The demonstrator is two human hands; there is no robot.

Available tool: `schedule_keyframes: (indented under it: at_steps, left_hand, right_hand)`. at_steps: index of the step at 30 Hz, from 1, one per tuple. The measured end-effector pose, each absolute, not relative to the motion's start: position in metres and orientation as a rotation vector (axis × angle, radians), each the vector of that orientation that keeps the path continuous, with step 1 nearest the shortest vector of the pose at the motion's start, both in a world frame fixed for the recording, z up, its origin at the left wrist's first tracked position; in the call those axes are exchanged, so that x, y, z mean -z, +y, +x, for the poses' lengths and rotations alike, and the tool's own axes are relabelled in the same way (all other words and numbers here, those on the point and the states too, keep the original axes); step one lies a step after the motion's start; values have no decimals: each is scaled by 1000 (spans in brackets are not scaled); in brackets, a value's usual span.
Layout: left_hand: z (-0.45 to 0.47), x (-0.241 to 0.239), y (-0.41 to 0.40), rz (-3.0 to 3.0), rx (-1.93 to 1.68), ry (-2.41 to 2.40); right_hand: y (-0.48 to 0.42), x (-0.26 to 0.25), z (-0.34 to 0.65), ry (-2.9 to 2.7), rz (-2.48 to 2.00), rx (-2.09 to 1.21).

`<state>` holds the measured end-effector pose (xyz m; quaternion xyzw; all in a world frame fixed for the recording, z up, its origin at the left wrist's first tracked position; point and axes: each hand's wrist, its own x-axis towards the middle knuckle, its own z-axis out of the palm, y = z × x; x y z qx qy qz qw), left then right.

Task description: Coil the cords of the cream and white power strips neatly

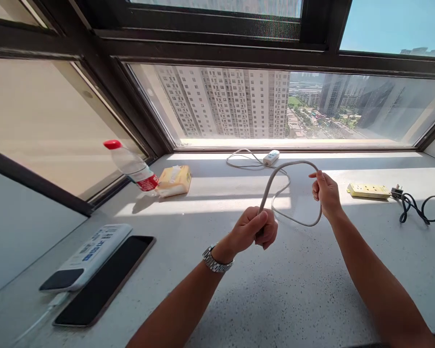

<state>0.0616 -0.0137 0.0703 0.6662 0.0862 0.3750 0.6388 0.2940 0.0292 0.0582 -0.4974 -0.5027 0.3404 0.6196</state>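
Observation:
A grey power cord arches in the air between my two hands. My left hand is closed in a fist around one end of it, and whatever is at that end is hidden by the fingers. Higher and to the right, my right hand pinches the same cord between thumb and fingers. From there the cord loops down over the sill and back toward a small white power strip near the window. A metal-band watch is on my left wrist.
On the white speckled sill, a yellow power strip with a black cord lies at right. At left are a plastic bottle, a tissue pack, a white power bank and a phone. The window bounds the back.

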Motion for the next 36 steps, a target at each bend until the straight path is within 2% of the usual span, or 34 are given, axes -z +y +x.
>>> schedule_keyframes:
  at_steps: [6,9,12,17,21,25,28,31,34,36]
  left_hand:
    - [32,-128,-38,1107,-1344,41]
    - [5,-150,-35,909,-1653,10]
    - [-10,-161,-34,750,-1810,65]
    - [2,-160,-46,725,-1738,225]
    - [13,-160,-58,780,-1626,257]
    - [9,-168,-64,829,-1630,346]
    - [2,-170,-60,911,-1792,324]
    - [-1,-161,-49,1234,-1998,394]
    - [4,-143,-36,1729,-1998,634]
    - [10,-130,-29,2051,-1725,789]
  right_hand:
    - [13,9,239,-1694,-1216,-1201]
    - [-3,14,220,-2016,-1053,-1158]
    - [-12,11,203,-2003,-997,-1020]
    - [0,15,180,-1488,-1265,-730]
    - [21,20,174,-1370,-1279,-624]
    - [30,17,172,-1544,-1072,-828]
    - [28,4,177,-1567,-912,-1103]
    - [21,-24,191,-1639,-976,-1276]
    - [6,-60,209,-2041,-1257,-1101]
    - [-7,-81,218,-2280,-1403,-805]
